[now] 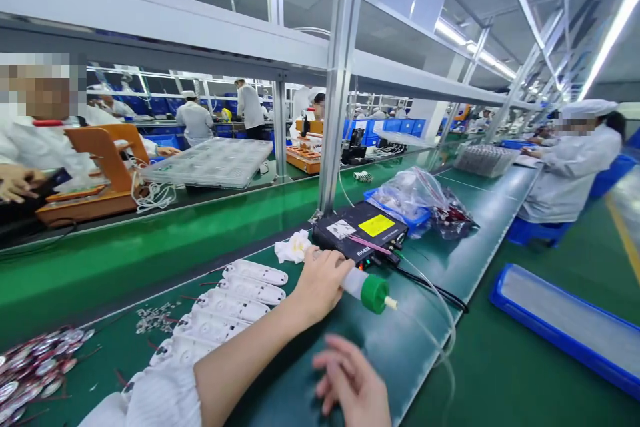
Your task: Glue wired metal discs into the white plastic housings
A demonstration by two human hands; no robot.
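My left hand (323, 280) is wrapped round a translucent dispensing syringe (353, 282), whose green cap (375, 293) and pale hose fitting point right. The syringe is in front of a black controller box (360, 233) with a yellow label. Lower down, my right hand (353, 380) is slightly blurred above the green bench, its fingers loosely bent and apart, with nothing in them. White elongated plastic shells (253, 290) lie in a row left of my left hand, some hidden behind my forearm. A crumpled white tissue (293, 247) lies just beyond my left hand.
Round metal discs with red wires (40, 367) and small clear parts (153, 320) lie at left. Behind the box is a blue tray (415, 217) with plastic bags. A metal post (336, 93) rises behind the bench; a blue-rimmed bin (565, 320) is at right. People sit beyond.
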